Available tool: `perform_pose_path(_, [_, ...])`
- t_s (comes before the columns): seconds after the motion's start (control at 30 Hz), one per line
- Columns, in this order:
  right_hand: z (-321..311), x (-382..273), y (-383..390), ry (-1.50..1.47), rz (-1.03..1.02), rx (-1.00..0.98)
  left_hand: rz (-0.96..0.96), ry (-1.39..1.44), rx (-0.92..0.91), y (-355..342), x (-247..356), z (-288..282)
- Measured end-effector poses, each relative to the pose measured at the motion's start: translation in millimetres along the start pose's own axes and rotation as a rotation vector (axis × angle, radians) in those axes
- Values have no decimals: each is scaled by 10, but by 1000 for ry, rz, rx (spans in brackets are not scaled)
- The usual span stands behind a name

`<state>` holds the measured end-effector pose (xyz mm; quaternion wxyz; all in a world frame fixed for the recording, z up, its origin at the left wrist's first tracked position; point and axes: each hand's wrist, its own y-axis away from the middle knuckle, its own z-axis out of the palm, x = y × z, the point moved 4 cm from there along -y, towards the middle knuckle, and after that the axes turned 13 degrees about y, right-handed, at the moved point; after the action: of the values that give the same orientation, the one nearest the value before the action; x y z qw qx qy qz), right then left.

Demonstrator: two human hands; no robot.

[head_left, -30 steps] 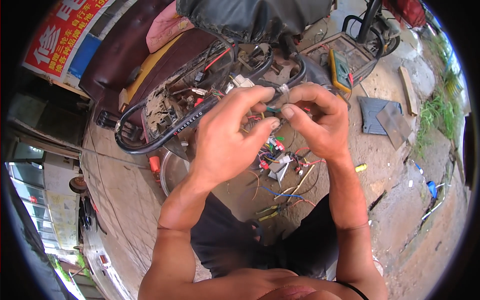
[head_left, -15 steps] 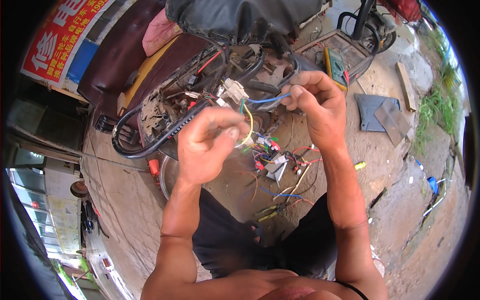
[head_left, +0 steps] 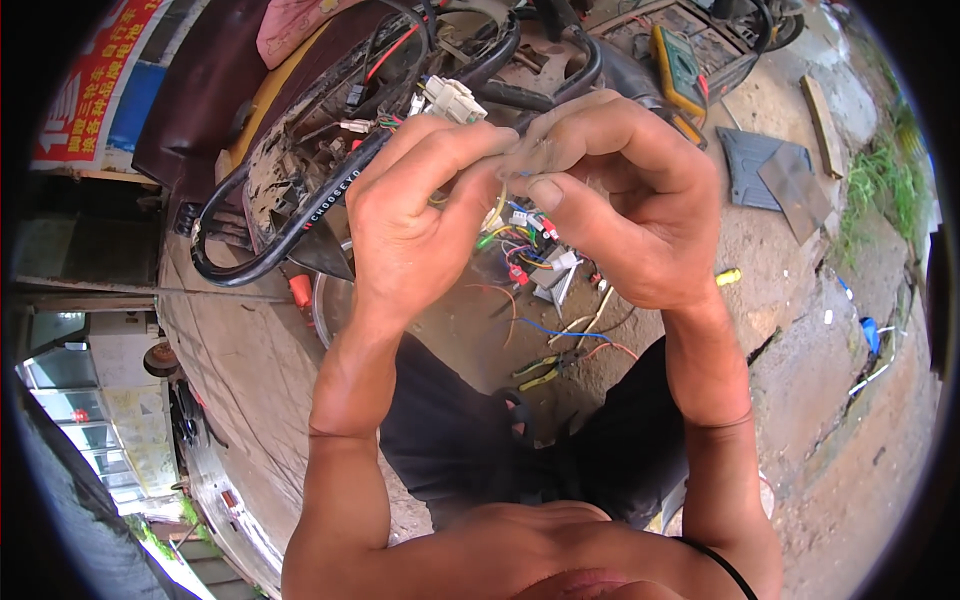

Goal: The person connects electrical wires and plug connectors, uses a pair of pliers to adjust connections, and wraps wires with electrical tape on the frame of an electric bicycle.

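Observation:
My left hand [head_left: 408,222] and my right hand [head_left: 640,215] meet at their fingertips in front of the vehicle frame [head_left: 330,195], both closed in a pinch. A bit of blue wire [head_left: 523,174] shows at the right fingertips. A pale yellow wire [head_left: 497,208] curves down just below where the fingers meet. What the left fingertips grip is hidden and partly blurred. Just beyond the left hand sits a white plug connector [head_left: 453,100] with wires. Below the hands, a metal box [head_left: 555,290] lies on the ground amid a tangle of coloured wires and small plugs.
Yellow-handled pliers [head_left: 545,370] and loose wire pieces lie between my legs. A green-and-yellow multimeter [head_left: 680,72] rests at the far right of the frame. Farther right are a dark flat panel [head_left: 750,165] and a wooden strip [head_left: 823,125]. An orange-red object [head_left: 301,290] stands at left.
My hands have come together; before, they were apart, the right holding the blue wire and the left beside the yellow one. The view has shifted, so the frame sits higher.

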<state>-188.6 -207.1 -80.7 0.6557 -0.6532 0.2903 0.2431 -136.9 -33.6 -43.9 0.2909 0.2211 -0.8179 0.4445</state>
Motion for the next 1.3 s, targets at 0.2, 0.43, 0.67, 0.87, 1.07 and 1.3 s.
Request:
perform_pose_path(0.2, [-213, 318, 199, -240, 339, 53, 38, 88, 48, 5, -47, -89])
perform_pose_path(0.43, [-14, 1346, 801, 33, 739, -156, -58, 312, 26, 41, -164, -73])
perform_pose_path(0.67, [269, 1494, 830, -3, 873, -396, -191, 402, 26, 49, -170, -62])
perform_pose_path(0.87, [343, 1472, 889, -193, 807, -503, -245, 422, 78, 11, -107, -34])
perform_pose_path(1.07, [40, 1289, 852, -158, 771, -356, -278, 415, 86, -12, -112, -83])
perform_pose_path(1.3, [-367, 667, 417, -239, 451, 66, -297, 330, 45, -63, -56, -52])
